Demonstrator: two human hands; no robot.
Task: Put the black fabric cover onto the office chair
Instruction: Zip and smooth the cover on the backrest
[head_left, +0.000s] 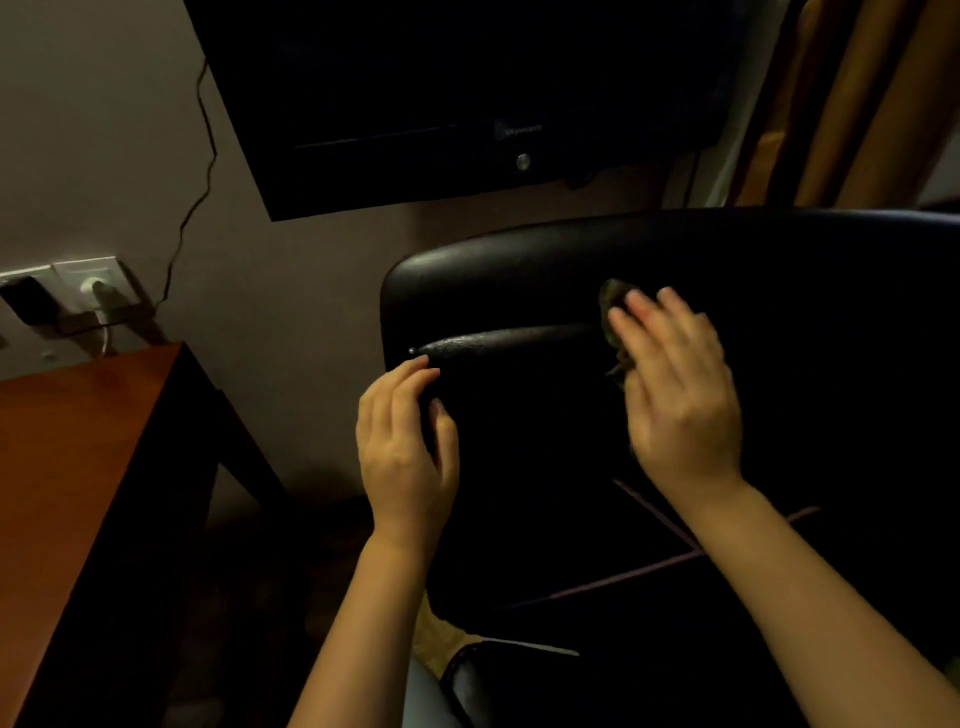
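The office chair's black backrest fills the middle and right, with a glossy top edge and a glossy ridge across it. Below the ridge the surface is matt black and seems to be the black fabric cover; in the dark I cannot separate it from the chair. My left hand is at the backrest's left edge, thumb and fingers curled round the dark material there. My right hand lies flat on the backrest with straight fingers, pressing a small greenish scrap of cloth that shows under its fingertips.
A brown wooden desk stands at the left. Wall sockets with plugs and a hanging cable are above it. A dark television hangs on the wall behind the chair. Orange curtains are at the top right.
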